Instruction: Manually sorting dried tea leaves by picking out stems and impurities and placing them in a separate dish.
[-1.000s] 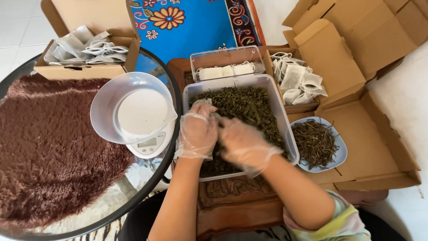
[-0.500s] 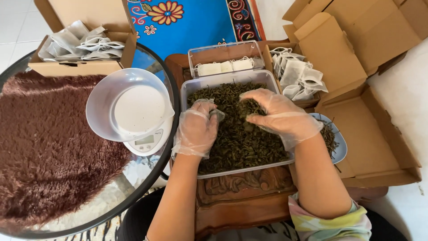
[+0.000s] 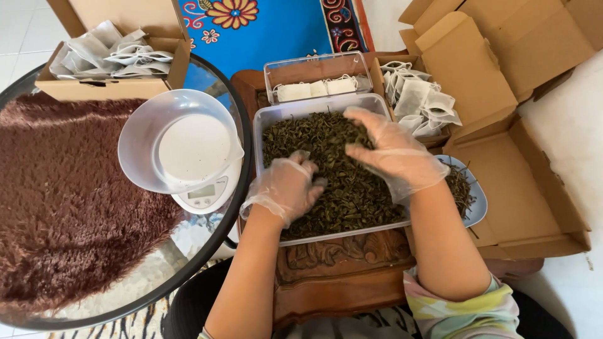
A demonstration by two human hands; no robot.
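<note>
Both hands, in thin clear gloves, work inside the clear plastic tray [image 3: 267,125] of dried dark-green leaves [image 3: 339,182], its long axis running away from the person. Left hand [image 3: 287,187] curls into the leaves at the near left; right hand [image 3: 392,154] lies spread and cupped just beyond, nearer the far edge, holding nothing firm.

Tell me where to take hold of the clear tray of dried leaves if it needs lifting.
Probably by the two short ends of the clear tray, under its out-turned rim. It lies flat and wide, heavy with dried leaves, so one hand per end should keep it level. The left hand and right hand are both inside it now; the far side is crowded by a smaller clear container.
</note>
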